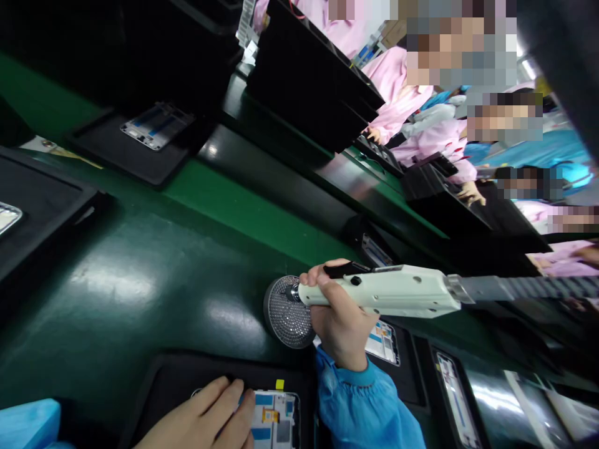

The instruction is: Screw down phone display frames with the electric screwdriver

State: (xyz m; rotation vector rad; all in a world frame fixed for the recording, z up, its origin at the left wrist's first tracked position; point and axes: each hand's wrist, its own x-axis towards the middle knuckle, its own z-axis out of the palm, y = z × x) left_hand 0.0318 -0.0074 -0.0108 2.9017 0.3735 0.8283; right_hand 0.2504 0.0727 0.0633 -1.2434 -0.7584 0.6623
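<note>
My right hand is wrapped around a pale electric screwdriver with a cable running off to the right. The screwdriver lies nearly level, its tip over a round metal dish with a dotted, holed surface; whether a screw sits on the tip is too small to tell. My left hand rests with stretched fingers on the left part of a phone frame, its thumb out of sight. That frame lies in a black tray; blue strips and an orange flex cable show on it, and a yellow tab sits above.
Other black trays with phone frames lie at the far left, upper left and right. Stacked black trays stand along a dark rail. People in pink clothing work beyond it. Something blue shows bottom left.
</note>
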